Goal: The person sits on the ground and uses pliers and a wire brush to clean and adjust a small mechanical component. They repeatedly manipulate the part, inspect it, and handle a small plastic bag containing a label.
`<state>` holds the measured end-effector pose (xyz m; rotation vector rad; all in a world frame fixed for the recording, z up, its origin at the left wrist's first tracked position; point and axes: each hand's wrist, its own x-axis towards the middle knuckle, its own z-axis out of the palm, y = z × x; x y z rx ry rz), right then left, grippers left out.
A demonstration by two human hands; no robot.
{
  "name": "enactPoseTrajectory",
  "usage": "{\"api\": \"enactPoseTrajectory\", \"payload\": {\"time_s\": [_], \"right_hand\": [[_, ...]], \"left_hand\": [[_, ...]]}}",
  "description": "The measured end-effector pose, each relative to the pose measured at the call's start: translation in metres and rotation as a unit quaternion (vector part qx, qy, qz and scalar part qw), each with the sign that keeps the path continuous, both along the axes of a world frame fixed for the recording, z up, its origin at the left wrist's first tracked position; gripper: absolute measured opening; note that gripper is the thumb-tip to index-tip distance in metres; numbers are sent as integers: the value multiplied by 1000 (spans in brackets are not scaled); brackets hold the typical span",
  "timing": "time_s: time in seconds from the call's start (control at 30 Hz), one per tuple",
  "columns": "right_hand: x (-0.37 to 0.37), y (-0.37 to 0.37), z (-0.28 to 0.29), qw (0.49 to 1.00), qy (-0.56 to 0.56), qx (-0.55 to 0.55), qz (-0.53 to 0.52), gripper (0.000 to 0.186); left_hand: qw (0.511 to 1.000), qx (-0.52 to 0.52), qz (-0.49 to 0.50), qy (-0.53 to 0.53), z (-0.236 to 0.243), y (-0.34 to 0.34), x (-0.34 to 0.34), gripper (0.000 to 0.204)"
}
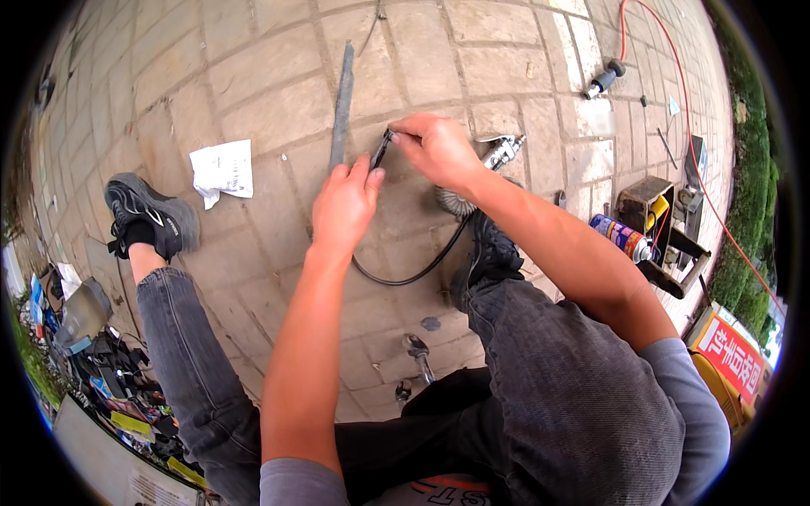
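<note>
My left hand (346, 198) grips a thin black hose (405, 280), which loops down and curves up toward the right. Just above and right of it, my right hand (434, 152) pinches a small dark end piece (384, 145), apparently at the tip of that hose; its detail is too small to make out. A long grey flat strip (342, 101) lies on the paving beyond my left hand. Behind my right hand lies a silver tool (502, 153) with a round ribbed part (449, 204), partly hidden by that hand and arm.
A white packet (221, 170) lies left on the paving (253, 76). At right are a red hose (685, 84) with a connector (603, 80), a toolbox (633, 198), a spray can (616, 234) and a red sign (730, 354). Metal wrenches (419, 354) lie between my legs; clutter (97, 371) sits lower left.
</note>
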<state>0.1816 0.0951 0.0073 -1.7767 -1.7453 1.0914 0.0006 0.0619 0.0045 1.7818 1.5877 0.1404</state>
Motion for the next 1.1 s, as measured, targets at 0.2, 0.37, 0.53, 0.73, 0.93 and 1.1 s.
{"api": "enactPoseTrajectory", "payload": {"time_s": [0.2,0.37,0.53,0.73,0.93,1.1], "right_hand": [[-2,0,3,1000,12,-5,5,21],[-1,3,0,1000,5,-11,16,21],[-2,3,0,1000,-4,4,19,21],[-1,3,-1,999,-33,-17,24,25],[-3,1,-3,1000,-6,25,13,18],[-2,1,-1,999,-9,28,21,18]], "left_hand": [[997,55,43,38,-14,-11,11,33],[981,163,29,98,-26,-12,14,26],[980,175,11,98,-28,-11,14,22],[988,151,22,16,-27,-5,12,28],[992,125,-23,7,-25,6,12,34],[992,99,-58,49,-25,5,13,34]]}}
